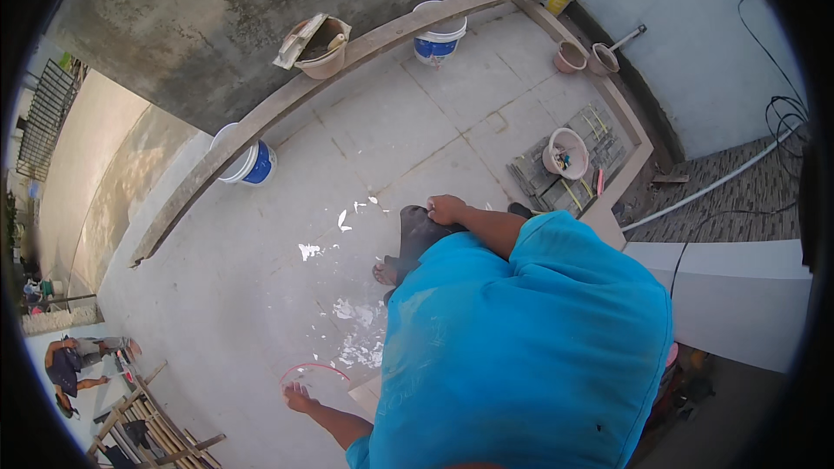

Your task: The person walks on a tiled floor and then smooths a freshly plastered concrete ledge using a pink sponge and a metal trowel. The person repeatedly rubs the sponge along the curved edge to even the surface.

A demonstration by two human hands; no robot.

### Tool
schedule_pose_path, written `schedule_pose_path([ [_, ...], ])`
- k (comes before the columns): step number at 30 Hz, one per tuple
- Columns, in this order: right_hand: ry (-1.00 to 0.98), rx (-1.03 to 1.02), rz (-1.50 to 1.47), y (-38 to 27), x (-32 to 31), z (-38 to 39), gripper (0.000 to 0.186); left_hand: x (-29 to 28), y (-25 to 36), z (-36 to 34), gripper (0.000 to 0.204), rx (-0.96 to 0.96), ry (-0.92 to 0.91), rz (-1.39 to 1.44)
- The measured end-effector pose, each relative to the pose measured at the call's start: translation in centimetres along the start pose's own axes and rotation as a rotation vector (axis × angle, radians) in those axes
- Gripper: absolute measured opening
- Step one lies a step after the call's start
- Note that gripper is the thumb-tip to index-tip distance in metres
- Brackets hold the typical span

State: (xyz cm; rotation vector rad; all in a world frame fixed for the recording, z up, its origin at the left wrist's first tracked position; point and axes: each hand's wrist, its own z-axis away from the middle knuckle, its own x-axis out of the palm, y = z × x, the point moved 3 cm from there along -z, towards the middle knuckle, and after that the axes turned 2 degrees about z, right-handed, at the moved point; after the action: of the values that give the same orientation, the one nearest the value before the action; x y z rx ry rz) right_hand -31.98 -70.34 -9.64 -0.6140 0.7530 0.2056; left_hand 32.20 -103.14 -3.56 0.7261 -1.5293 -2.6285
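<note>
My left hand (300, 398) is low on the left with its fingers curled. A thin red curved strip (317, 366) arcs from its fingertips over the pale floor, and the fingers seem closed on its end. My right hand (445, 208) is closed at the knee of my dark trouser leg (420, 234), apparently pinching the cloth. One bare foot (384, 274) shows below that leg. White flakes and splashes (356, 339) lie on the floor between my hands.
A long wooden beam (252, 126) curves across the far side, carrying a mortar bucket (323, 52). White-and-blue pails (439, 39) stand beside it. At right, a pale basin (565, 154) rests on stacked stone strips (530, 175). Another person (74, 373) is near bamboo poles (156, 430) at far left.
</note>
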Motion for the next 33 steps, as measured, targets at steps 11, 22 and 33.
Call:
schedule_pose_path([
  [11, 0.351, 0.563, -0.517, 12.6, -1.0, 5.9, 0.025, 37.8, 9.3, -2.1, 0.053, 0.038, -0.670, -0.521],
  [22, 0.669, 0.913, -0.781, 27.7, -5.4, 3.6, 0.027, 72.9, 5.5, 18.6, 0.042, 0.376, -1.668, -1.305],
  [33, 0.891, 1.240, -1.135, 33.7, -14.5, 0.1, 0.027, 100.3, 19.9, 39.6, 0.039, 0.474, -1.411, -1.205],
])
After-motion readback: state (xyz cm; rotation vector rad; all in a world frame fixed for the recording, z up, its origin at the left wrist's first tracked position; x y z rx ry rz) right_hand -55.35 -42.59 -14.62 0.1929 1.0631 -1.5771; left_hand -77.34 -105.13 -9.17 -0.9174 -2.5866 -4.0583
